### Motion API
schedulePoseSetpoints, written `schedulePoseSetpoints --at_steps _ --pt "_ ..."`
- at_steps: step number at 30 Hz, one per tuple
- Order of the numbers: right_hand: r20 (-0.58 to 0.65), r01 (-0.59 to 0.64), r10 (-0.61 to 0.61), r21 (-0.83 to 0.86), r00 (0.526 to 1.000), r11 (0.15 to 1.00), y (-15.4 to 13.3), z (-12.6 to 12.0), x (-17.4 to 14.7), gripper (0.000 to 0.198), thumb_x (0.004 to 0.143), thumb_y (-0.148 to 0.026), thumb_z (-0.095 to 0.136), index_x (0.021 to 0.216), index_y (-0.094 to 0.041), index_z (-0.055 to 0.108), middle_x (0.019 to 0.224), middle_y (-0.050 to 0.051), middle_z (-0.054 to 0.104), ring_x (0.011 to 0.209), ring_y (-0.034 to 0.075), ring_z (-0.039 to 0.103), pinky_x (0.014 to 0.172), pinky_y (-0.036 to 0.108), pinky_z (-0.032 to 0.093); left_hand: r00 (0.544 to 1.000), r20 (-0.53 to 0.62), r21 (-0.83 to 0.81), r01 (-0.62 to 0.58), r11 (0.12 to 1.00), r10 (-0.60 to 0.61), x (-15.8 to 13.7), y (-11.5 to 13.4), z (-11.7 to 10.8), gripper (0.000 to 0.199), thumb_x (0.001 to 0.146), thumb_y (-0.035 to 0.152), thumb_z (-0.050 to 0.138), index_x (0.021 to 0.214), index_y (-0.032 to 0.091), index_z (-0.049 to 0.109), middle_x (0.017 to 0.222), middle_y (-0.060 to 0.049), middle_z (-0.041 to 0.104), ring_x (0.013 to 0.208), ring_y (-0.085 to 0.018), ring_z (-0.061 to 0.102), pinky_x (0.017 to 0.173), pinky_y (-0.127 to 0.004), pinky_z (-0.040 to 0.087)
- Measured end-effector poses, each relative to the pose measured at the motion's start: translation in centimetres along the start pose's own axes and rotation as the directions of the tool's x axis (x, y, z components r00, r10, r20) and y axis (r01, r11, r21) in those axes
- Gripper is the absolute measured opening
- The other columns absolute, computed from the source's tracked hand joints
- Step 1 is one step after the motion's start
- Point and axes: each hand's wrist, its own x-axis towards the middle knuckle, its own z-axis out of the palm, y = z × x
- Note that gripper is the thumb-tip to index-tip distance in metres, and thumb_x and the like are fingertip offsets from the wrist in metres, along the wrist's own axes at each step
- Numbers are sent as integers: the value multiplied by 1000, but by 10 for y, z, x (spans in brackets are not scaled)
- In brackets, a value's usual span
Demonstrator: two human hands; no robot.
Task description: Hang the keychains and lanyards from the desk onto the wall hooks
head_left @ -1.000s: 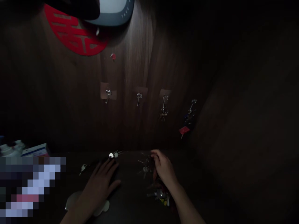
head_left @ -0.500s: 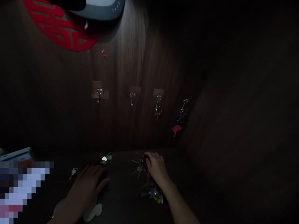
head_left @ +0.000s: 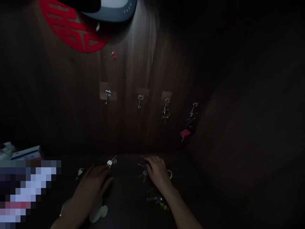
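Note:
My left hand reaches low over the dark shelf, palm down, its fingers stretched out and the thumb apart. Just past its fingertips lie small silver keys, and a single key rests to its left. A pale rounded object shows partly beneath the wrist. My right hand has its fingers curled over a bunch of keys, which sticks out on the thumb side. Beside it a yellow ring peeks out. Another key bunch with yellow parts lies left of the right forearm.
On the wooden back panel are two bare hooks, a third hook with keys, and a fourth with keys and a red tag. Above hang a red round cutout and a cap. Boxes stand left.
The view has shifted slightly, moving the scene rightward. The right hand stays at the keys, and a yellow ring now shows beside it. The left hand remains spread near the silver keys.

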Motion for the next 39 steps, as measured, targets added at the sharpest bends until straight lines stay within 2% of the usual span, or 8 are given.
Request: schedulePoseSetpoints --at_steps 4,11,20,28,31,34,36,39 --pt "74 57 -58 22 996 998 -10 -4 -3 26 85 -13 49 104 -22 64 104 5 67 102 22 55 94 37 33 1000 7 56 1 998 -1 -2 -3 16 38 82 42 53 113 23 64 130 -11 58 121 -33 51 102 -55 35" --pt "208 71 -70 2 976 997 -6 -14 -10 39 75 1 48 99 -24 66 102 3 66 101 21 55 90 35 33 989 65 -2 -133 991 133 -5 2 30 35 84 42 53 113 25 64 122 -7 65 123 -33 48 104 -59 30" --pt "191 116 -111 -19 975 993 -11 0 -7 21 81 -7 53 85 -23 65 92 2 65 93 21 57 84 34 35 984 59 -94 -161 983 167 -5 16 14 21 86 28 50 99 26 67 95 -3 73 99 -23 64 106 -49 31" --pt "179 167 -172 39 969 985 -25 6 -8 12 86 -17 54 81 -23 64 87 1 66 89 19 58 83 32 35 996 37 -140 -70 988 76 -5 16 3 28 90 27 40 92 27 68 82 -2 75 85 -22 69 84 -35 50" --pt "157 122 -138 109 978 987 -29 4 -8 13 86 -18 53 81 -22 64 86 1 67 88 18 60 81 31 36 996 76 -155 -25 988 37 -5 15 1 28 90 28 40 97 27 67 87 -3 75 85 -23 69 78 -34 52" --pt "120 16 -50 270 992 963 -33 2 -6 15 86 -20 51 80 -22 64 85 -1 68 83 18 61 77 28 39 996 87 -194 44 980 -28 -6 10 6 36 89 23 40 122 27 53 105 -5 72 91 -22 68 81 -34 52" --pt "120 -72 25 415 993 907 -36 0 -5 15 85 -24 51 78 -22 63 78 -1 67 78 17 61 71 26 41 994 101 -209 68 976 -47 -7 6 13 47 87 16 38 132 26 43 119 -8 65 95 -21 67 82 -34 52" --pt "132 -156 95 603 987 782 -38 0 -4 17 83 -30 53 73 -20 62 68 -2 63 70 15 59 64 23 41 991 128 -192 50 980 -25 -8 1 22 49 83 9 36 127 28 50 124 -6 59 92 -20 68 79 -32 53"
